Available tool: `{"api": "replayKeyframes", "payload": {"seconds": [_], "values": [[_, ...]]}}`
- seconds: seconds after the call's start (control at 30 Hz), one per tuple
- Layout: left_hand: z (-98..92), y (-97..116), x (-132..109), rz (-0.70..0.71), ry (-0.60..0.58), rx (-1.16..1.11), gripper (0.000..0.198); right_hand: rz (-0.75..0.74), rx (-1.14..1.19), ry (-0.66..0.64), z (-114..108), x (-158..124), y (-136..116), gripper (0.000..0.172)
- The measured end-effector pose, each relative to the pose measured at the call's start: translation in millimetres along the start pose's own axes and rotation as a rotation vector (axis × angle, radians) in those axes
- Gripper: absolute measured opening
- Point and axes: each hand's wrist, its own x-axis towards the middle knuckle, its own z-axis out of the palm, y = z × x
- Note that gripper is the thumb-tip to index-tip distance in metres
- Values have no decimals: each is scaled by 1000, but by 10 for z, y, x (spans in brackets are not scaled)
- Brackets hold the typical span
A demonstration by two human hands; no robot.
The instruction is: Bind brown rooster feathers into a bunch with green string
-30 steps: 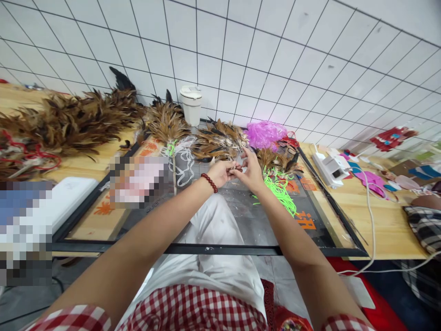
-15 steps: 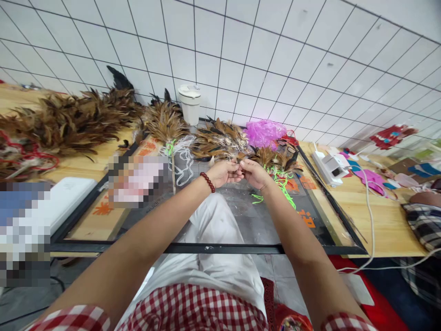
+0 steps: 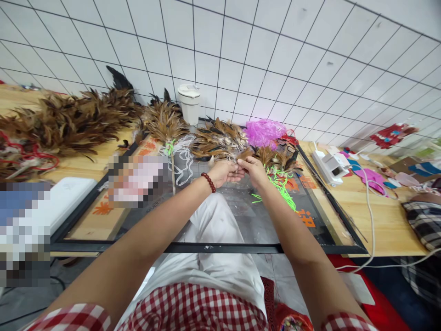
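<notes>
Over the glass panel, my two hands meet in front of a pile of brown feathers. My left hand is turned palm up with its fingers curled, and a red bead bracelet circles that wrist. Touching it from the right, my right hand has its fingers pinched together. A small brown feather sticks up from where the fingertips meet; its base is hidden. Just right of my right hand lies a feather bunch with bright green strings.
A feather bunch on a stick and white string lie left. Behind are a white lidded cup and pink plastic. A black frame edges the glass. At right are a power strip and another person's checked sleeve.
My right hand has shifted slightly up and turned, its fingers more pinched. A brown feather now shows above the fingertips. My left hand stays nearly in place.
</notes>
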Motion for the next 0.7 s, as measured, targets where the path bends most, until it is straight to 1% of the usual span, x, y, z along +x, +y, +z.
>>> {"api": "replayKeyframes", "payload": {"seconds": [0.07, 0.13, 0.17, 0.2, 0.3, 0.43, 0.53, 0.63, 0.7], "values": [[-17, -12, 36, 30, 48, -99, 12, -118, -140, -21, -6, -3, 25, 45], [-43, -19, 70, 28, 57, -171, 13, -279, -353, -1, -19, -3, 55, 57], [-57, -20, 82, 19, 50, -196, 13, -352, -454, 25, -27, -3, 69, 58], [-68, -20, 91, 8, 40, -215, 14, -413, -537, 50, -34, -3, 80, 56], [-89, -16, 101, -15, 21, -258, 17, -526, -718, 89, -43, -15, 89, 48], [-86, -19, 103, -16, -3, -296, 16, -628, -931, 76, -18, -67, 50, 55], [-70, -24, 98, -7, 4, -305, 17, -662, -1022, 86, 12, -112, 22, 55], [-55, -26, 92, -21, 6, -292, 18, -649, -1022, 104, 33, -126, 25, 52], [-53, -27, 93, -20, -1, -281, 17, -608, -941, 98, 39, -108, 46, 54]]}}
